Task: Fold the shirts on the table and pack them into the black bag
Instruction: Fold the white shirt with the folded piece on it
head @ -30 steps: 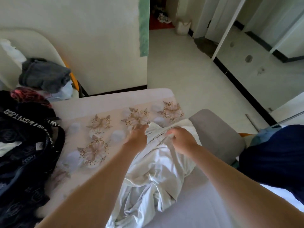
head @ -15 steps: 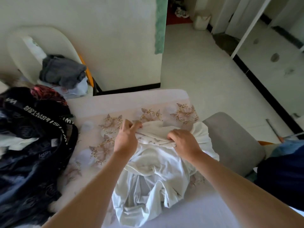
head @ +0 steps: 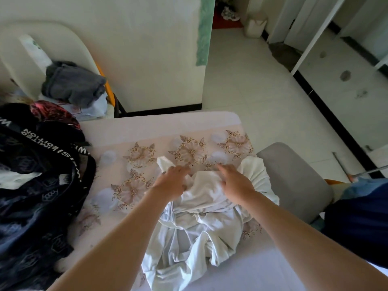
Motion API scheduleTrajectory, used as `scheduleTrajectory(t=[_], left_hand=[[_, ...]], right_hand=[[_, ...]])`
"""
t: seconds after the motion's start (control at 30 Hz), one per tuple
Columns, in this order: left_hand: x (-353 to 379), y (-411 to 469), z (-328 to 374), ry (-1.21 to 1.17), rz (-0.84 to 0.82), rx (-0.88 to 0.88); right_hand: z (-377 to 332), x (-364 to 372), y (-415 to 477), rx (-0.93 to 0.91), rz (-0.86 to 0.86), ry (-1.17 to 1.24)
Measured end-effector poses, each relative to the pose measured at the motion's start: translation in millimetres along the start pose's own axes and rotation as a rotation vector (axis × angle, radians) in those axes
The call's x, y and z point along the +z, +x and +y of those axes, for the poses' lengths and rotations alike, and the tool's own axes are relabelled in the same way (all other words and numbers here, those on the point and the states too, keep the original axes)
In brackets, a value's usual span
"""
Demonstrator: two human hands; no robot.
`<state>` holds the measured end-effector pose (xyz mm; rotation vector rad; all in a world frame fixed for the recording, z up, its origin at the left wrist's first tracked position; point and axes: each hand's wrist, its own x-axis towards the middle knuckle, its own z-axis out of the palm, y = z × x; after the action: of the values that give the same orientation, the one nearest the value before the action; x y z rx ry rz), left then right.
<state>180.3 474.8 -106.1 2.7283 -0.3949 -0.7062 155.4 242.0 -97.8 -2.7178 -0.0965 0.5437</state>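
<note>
Floral table, white shirt under both hands

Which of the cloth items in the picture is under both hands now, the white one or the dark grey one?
The white shirt, crumpled on the flowered table, lies under both hands. The dark grey garment sits untouched on the chair beyond the table.

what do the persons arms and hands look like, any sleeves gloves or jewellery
Both forearms are bare up to the bottom edge of the picture, so no sleeves show. The left hand and right hand wear no gloves, and no watch, bracelet or ring is visible. The fingers are too blurred to judge the nails.
</note>
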Motion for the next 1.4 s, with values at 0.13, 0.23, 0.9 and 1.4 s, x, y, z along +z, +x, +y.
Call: scheduleTrajectory(t=[0.13, 0.23, 0.9, 1.4], left_hand=[[5, -6, -18, 0.057, 0.039, -0.081], [-16, -25, -30, 0.022, 0.332, -0.164], [16, -93, -58, -0.409, -0.123, -0.130], [-13, -163, -70, 0.231, -0.224, -0.373]], right_hand=[[-2, 4, 9, 0.062, -0.076, -0.093], [-14, -3, 11, 0.030, 0.196, -0.007], [-116, 24, -29, -0.130, -0.360, 0.044], [-105, 43, -103, 0.119, -0.114, -0.365]])
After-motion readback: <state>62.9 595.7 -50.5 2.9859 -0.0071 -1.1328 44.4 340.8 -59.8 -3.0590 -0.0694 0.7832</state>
